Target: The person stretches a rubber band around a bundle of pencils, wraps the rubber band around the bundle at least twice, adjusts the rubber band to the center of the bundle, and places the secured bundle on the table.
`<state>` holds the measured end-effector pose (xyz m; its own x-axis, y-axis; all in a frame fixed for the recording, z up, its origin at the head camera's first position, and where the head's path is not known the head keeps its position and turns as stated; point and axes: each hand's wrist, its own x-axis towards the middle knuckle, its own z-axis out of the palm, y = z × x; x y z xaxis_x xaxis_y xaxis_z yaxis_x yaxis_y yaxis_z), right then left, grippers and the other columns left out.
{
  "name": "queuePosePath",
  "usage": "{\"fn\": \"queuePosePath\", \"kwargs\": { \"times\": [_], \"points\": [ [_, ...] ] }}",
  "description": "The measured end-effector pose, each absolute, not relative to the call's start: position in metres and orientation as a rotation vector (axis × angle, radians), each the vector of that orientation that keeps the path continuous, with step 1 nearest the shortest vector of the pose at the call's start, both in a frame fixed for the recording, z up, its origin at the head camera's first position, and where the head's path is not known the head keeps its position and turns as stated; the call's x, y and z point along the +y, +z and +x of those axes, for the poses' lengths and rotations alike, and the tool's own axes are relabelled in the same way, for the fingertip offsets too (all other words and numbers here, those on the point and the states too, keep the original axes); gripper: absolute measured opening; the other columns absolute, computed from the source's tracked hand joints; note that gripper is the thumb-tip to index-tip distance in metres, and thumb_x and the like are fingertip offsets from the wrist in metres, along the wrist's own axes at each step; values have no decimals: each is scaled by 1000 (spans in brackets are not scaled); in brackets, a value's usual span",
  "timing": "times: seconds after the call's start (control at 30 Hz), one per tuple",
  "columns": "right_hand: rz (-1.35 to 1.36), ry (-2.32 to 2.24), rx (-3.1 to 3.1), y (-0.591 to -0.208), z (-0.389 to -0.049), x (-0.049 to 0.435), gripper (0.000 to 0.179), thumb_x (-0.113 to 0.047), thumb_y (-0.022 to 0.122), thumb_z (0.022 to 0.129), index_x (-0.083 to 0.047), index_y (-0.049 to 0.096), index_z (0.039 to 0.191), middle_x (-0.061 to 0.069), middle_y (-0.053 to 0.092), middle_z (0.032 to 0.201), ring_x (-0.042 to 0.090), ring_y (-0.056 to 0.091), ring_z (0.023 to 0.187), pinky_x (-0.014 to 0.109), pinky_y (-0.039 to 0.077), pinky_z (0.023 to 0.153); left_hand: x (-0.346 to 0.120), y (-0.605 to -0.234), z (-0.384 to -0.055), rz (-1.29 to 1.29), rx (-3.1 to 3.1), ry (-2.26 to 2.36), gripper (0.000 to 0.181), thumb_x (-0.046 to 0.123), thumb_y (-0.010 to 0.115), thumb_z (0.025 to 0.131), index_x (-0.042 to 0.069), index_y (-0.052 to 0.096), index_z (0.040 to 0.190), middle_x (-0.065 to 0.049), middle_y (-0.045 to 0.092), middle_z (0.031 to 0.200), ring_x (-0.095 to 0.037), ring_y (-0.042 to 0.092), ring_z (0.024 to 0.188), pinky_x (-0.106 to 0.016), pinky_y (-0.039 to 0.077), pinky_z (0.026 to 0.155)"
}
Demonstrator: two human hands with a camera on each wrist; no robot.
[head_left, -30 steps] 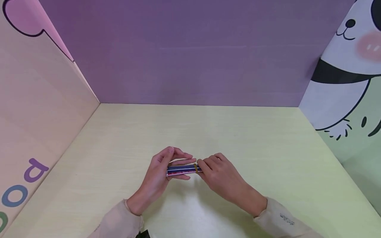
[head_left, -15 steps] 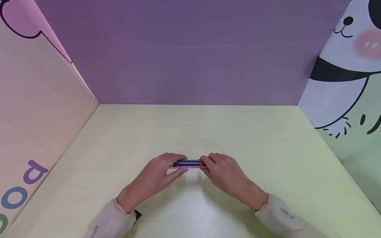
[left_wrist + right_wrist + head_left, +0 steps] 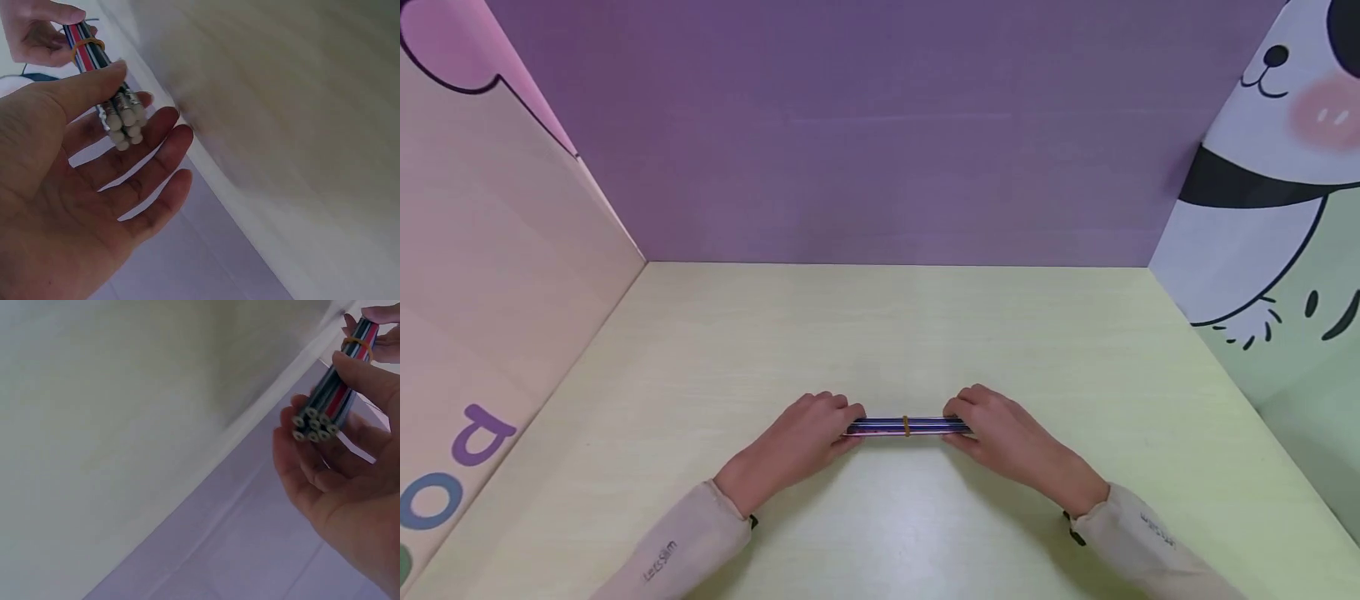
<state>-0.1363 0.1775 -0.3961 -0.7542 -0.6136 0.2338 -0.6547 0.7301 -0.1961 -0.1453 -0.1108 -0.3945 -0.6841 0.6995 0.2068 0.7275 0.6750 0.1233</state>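
A bundle of pencils (image 3: 883,427), dark with some red, lies level between the two hands. A yellowish rubber band (image 3: 906,426) circles it near the middle. The left hand (image 3: 797,437) pinches the left end between thumb and fingers; in the left wrist view several white erasers (image 3: 128,117) stick out there, while the other fingers are loosely spread. At the opposite end the right hand (image 3: 1018,437) pinches the bundle with thumb and fingers. Flat unsharpened pencil ends (image 3: 315,425) show in the right wrist view.
Under the hands is a pale wood-grain table (image 3: 895,333). A purple wall (image 3: 895,133) stands at the back, a pinkish panel (image 3: 512,250) with letters at left, and a panel with a cartoon panda (image 3: 1247,250) at right.
The left hand has turned from palm-up spread fingers to a pinch on the bundle's left end. The right hand has shifted right, away from the rubber band, to the other end.
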Motion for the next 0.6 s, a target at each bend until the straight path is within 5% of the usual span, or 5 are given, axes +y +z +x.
{"fn": "queuePosePath", "kwargs": {
  "times": [0.3, 0.6],
  "points": [
    [1060, 382, -2858, -400, -136, 181, 15, -13, 82, 82, -11, 68, 86, -2, 60, 86, 15, 52, 80, 24, 48, 67, -99, -394, -143, -1148, -2780, -159, 16, 13, 80, 83, 9, 66, 89, 1, 50, 72, -15, 45, 64, -30, 44, 62],
    [947, 394, -2963, -396, -129, 198, 24, -13, 80, 84, -7, 69, 104, 1, 63, 99, 19, 57, 91, 31, 52, 72, -102, -394, -137, -1106, -2802, -167, 16, 7, 75, 83, 7, 65, 94, 0, 49, 74, -15, 42, 64, -25, 38, 56]
  ]
}}
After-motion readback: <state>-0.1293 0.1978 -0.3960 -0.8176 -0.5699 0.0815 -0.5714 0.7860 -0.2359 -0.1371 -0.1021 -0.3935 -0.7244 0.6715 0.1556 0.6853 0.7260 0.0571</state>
